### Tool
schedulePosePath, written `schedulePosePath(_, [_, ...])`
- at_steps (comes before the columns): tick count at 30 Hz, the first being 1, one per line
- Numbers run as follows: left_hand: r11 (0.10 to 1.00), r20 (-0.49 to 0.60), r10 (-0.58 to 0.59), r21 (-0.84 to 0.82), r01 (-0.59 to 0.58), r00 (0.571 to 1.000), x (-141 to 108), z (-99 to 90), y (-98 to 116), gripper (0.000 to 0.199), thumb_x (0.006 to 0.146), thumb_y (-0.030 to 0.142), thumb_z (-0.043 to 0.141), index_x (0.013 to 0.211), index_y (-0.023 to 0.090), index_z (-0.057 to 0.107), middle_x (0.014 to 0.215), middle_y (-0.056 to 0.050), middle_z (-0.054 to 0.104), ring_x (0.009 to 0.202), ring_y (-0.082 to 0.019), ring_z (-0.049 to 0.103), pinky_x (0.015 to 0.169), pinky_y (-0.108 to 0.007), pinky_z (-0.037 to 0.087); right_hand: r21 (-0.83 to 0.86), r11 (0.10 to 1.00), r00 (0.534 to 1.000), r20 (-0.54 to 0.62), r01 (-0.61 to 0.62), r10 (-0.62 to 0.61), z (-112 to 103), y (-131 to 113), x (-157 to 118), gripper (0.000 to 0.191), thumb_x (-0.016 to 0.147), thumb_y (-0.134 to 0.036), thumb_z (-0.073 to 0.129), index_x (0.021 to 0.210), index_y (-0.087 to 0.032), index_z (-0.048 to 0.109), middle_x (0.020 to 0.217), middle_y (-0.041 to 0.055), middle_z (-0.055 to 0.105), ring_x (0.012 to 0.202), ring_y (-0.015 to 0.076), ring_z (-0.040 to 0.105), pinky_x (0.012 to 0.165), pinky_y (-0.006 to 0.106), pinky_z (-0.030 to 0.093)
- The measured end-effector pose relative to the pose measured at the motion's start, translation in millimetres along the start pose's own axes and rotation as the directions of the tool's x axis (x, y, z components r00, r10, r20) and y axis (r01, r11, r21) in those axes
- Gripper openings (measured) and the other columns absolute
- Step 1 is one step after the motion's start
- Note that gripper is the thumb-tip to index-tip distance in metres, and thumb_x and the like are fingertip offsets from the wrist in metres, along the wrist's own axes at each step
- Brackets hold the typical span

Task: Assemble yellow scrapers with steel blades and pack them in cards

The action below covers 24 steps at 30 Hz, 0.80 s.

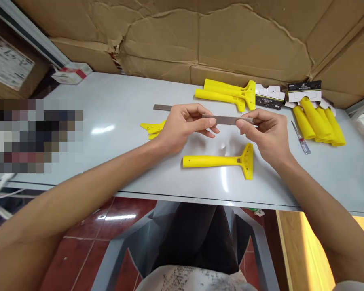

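Note:
Between my two hands a flat grey metal scraper blade (226, 120) is held level above the table. My left hand (186, 123) pinches its left end between thumb and fingers, and my right hand (265, 131) pinches the right end. Below the blade lies a yellow scraper handle (214, 161), its wide head pointing right. Under and beside my left wrist are small yellow plastic pieces (153, 129), partly hidden by the hand. Behind that hand another grey metal strip (161, 107) rests on the table, its right end covered.
More yellow scraper handles (227, 89) lie at the back, beside black-and-white packaging cards (269, 97). Carded yellow handles (317, 119) and a small screwdriver (301, 139) are on the right. A red-and-white box (73, 73) sits back left. Cardboard (164, 36) stands along the table's rear edge.

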<state>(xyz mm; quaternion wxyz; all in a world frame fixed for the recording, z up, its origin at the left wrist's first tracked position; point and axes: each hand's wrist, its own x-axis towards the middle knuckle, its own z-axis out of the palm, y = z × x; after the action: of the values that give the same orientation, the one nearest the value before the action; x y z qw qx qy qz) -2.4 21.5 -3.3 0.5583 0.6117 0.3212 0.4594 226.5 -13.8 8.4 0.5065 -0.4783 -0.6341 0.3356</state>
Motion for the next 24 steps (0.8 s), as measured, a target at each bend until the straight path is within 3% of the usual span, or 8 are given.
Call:
schedulePosePath(8, [0.996,0.017,-0.048,-0.073,0.049,0.999,-9.9,7.6,6.6,0.026,0.081,0.036,0.083,0.088,0.016,0.068,0.067,-0.001,0.075,0.064,-0.020,0.077,0.066,-0.032,0.066,0.158,0.986,0.998,0.018,0.055,-0.058,2.7,7.7,-3.1,0.014,0.088,-0.036,0.081,0.083,-0.023,0.076,0.069,-0.0008,0.066,0.055,0.0098,0.048,0.048,0.028,0.033])
schedulePosePath(13, [0.996,0.026,-0.057,-0.066,0.058,0.998,-11.4,9.1,6.5,0.028,0.081,0.039,0.083,0.087,0.016,0.068,0.065,0.000,0.074,0.063,-0.020,0.076,0.065,-0.032,0.065,0.178,0.982,0.998,0.000,0.061,-0.062,4.6,3.6,-5.2,0.025,0.088,-0.041,0.081,0.075,-0.022,0.072,0.064,-0.0015,0.062,0.054,0.0093,0.044,0.047,0.028,0.030])
schedulePosePath(17, [0.995,0.025,-0.040,-0.085,0.042,0.999,-11.9,10.3,7.1,0.027,0.080,0.038,0.084,0.085,0.017,0.067,0.066,0.000,0.075,0.062,-0.019,0.076,0.063,-0.031,0.064,0.155,0.982,0.994,-0.025,0.112,-0.109,5.5,2.8,-4.8,0.031,0.088,-0.046,0.081,0.072,-0.022,0.068,0.063,-0.0018,0.062,0.052,0.0083,0.044,0.047,0.027,0.035])
schedulePosePath(24, [0.989,0.045,-0.069,-0.127,0.074,0.997,-10.3,9.9,6.1,0.029,0.080,0.039,0.085,0.084,0.018,0.065,0.067,0.000,0.074,0.060,-0.017,0.073,0.060,-0.028,0.060,0.086,0.967,0.970,-0.059,0.240,-0.236,6.6,-4.4,-10.2,0.027,0.089,-0.046,0.080,0.078,-0.023,0.072,0.069,-0.0002,0.064,0.062,0.0113,0.058,0.057,0.028,0.052])
